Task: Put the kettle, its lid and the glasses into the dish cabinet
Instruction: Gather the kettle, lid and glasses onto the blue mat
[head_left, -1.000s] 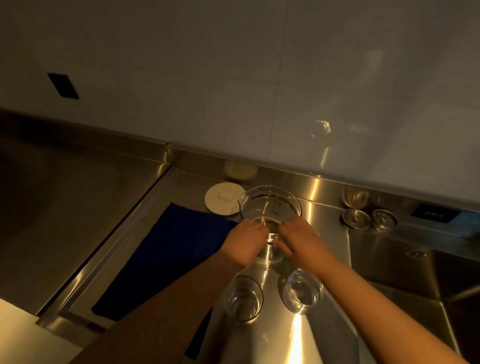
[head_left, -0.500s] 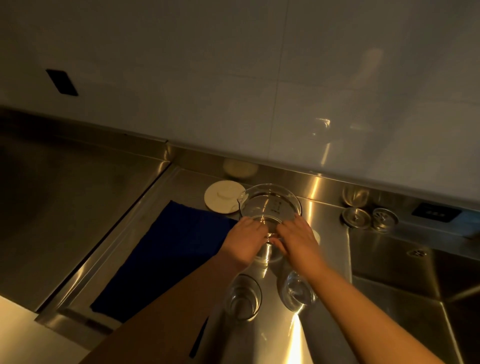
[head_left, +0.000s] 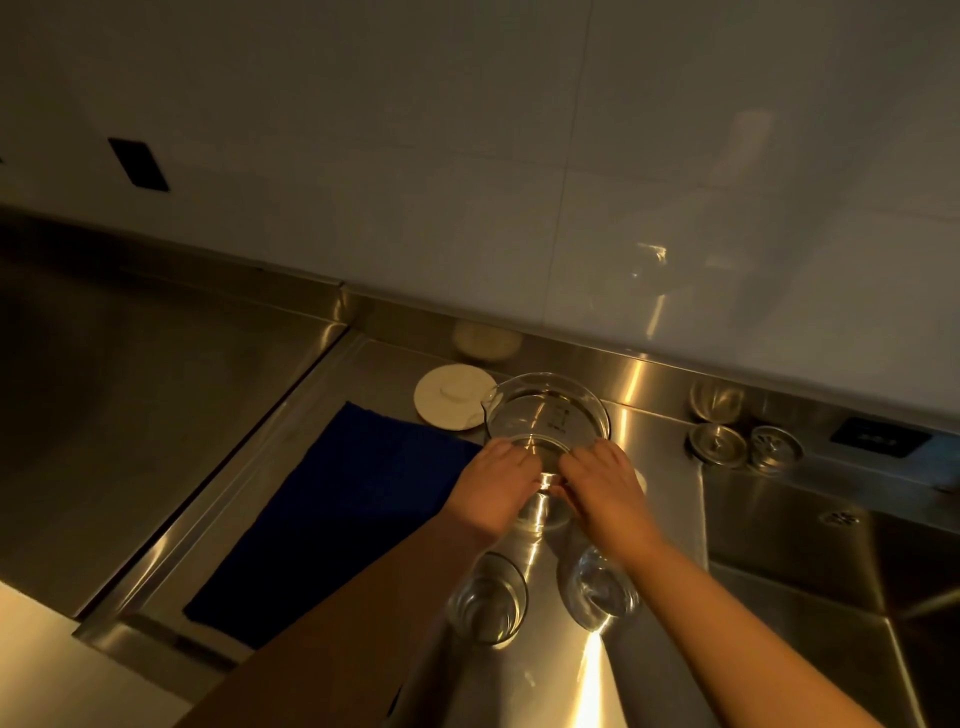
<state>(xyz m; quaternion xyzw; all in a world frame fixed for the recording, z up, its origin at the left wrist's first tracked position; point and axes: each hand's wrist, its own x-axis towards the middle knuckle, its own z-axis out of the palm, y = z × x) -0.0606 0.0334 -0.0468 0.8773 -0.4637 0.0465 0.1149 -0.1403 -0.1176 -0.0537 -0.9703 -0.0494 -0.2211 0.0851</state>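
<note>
**Both hands on glass kettle, lift not begun**

Landmark: the kettle (head_left: 548, 415), clear glass w/ printed scale, standing on the steel counter (head_left: 660, 431).

Nearest the camera, in front of the kettle: two glasses (head_left: 488, 597) upright on the counter, near each other but apart. Right one (head_left: 602, 592) partly under the right forearm.

Next, at the kettle's near wall: left hand (head_left: 493, 488) and right hand (head_left: 605, 483), fingers curled round the lower body from either side, fingertips close together at the front. Both appear to be gripping it; whether it's off the counter, can't tell.

Left of the kettle: blue cloth (head_left: 337, 514) flat on the counter. Behind-left, just beside the kettle rim: white lid (head_left: 449, 397), lying flat.

Right of the kettle, well apart: two metal sink strainers (head_left: 719, 444), then the sink (head_left: 831, 561).

Handling, my read: glass is rigid, fragile, prob. slick, maybe damp. Empty as far as visible, so moderate wt. Two-handed hold low on the body seems sound; keep it level and clear of the glasses when pulling back. Lid is light, take by its center knob. Dish cabinet not in view.
</note>
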